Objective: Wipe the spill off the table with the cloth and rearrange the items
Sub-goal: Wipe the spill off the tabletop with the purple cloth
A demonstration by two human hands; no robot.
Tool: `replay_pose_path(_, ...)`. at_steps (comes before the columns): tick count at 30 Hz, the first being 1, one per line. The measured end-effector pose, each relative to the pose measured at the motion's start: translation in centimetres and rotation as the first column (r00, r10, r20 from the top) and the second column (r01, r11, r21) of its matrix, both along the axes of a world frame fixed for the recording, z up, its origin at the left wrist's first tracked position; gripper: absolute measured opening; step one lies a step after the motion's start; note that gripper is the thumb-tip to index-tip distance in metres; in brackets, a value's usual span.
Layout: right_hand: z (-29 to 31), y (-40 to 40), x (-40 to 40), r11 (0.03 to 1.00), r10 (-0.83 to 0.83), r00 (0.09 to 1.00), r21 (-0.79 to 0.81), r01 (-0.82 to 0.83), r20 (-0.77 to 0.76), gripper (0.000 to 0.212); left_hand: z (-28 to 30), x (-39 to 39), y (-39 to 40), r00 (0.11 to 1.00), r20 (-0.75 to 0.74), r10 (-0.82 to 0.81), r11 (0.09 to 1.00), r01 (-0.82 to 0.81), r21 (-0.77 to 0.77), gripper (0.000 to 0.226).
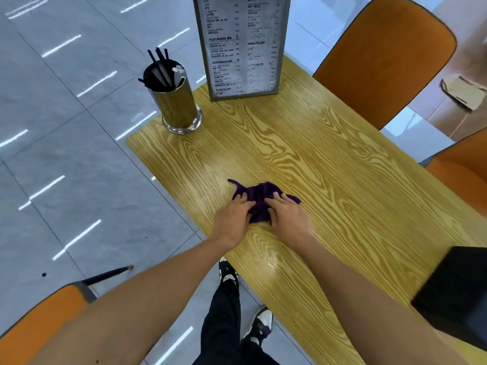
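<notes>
A crumpled purple cloth (pixel 259 196) lies on the yellow wood-grain table (pixel 329 167), near its left edge. My left hand (pixel 233 219) grips the cloth's left side and my right hand (pixel 288 219) grips its right side, fingers curled into the fabric. The near part of the cloth is hidden under both hands. A metal straw holder (pixel 176 101) with black straws stands at the table's far left corner. A framed menu stand (pixel 242 46) is upright at the far edge. A faint wet sheen shows on the table close to me (pixel 271 262).
A black box (pixel 456 293) sits at the table's near right edge. Orange chairs stand at the far right (pixel 384 59), the right (pixel 463 177) and the near left (pixel 39 325). My legs and shoes (pixel 229 275) are on the grey tiled floor left of the table.
</notes>
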State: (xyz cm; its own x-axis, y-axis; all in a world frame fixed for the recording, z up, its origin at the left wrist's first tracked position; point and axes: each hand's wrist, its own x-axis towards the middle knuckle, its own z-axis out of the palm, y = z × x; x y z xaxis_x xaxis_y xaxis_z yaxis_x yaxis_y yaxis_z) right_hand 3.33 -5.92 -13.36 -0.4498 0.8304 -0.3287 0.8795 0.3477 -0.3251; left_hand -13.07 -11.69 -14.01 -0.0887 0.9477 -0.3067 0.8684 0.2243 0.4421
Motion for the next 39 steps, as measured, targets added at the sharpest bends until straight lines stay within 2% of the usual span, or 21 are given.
replay_pose_path(14, 0.1, -8.8, -0.3, 0.998, -0.053, 0.998, -0.034, 0.051, -0.043, 0.038, 0.5, 1.5, -7.8, 0.992, 0.098, 0.081, 0.995, -0.086, 0.042, 0.044)
replay_pose_path(20, 0.7, -10.1, -1.7, 0.997, -0.027, 0.995, -0.068, 0.021, -0.094, 0.036, 0.4, 0.8, -10.4, 0.978, 0.113, 0.175, 0.982, -0.182, 0.056, 0.041)
replay_pose_path(23, 0.9, -10.0, -2.7, 0.995, -0.083, 0.987, -0.07, 0.074, -0.135, 0.031, 0.6, 0.1, -10.3, 0.955, 0.193, 0.227, 0.969, -0.242, 0.055, 0.041)
replay_pose_path(26, 1.5, -9.4, -3.7, 0.953, -0.254, 0.933, -0.23, 0.197, -0.256, 0.028, 0.9, -0.2, -9.6, 0.869, 0.351, 0.348, 0.927, -0.375, 0.01, 0.043)
replay_pose_path(28, 2.2, -8.5, -4.1, 0.872, -0.424, 0.822, -0.418, 0.256, -0.381, 0.03, 1.0, -0.7, -8.9, 0.774, 0.463, 0.432, 0.889, -0.453, -0.072, 0.041)
replay_pose_path(30, 2.9, -7.4, -4.2, 0.773, -0.564, 0.703, -0.577, 0.265, -0.433, 0.031, 1.6, -1.2, -7.8, 0.677, 0.571, 0.465, 0.87, -0.468, -0.153, 0.038)
replay_pose_path(31, 3.0, -6.7, -4.2, 0.756, -0.585, 0.68, -0.601, 0.259, -0.442, 0.031, 2.1, -1.6, -7.0, 0.656, 0.597, 0.463, 0.871, -0.463, -0.166, 0.037)
replay_pose_path(34, 3.7, -3.8, -4.6, 0.765, -0.577, 0.677, -0.594, 0.25, -0.458, 0.031, 3.8, -2.5, -4.2, 0.663, 0.621, 0.418, 0.886, -0.45, -0.115, 0.034)
replay_pose_path(39, 5.1, 1.7, -6.8, 0.87, -0.427, 0.719, -0.465, 0.163, -0.548, 0.03, 4.8, -5.0, 0.6, 0.725, 0.581, 0.371, 0.887, -0.463, 0.012, 0.03)
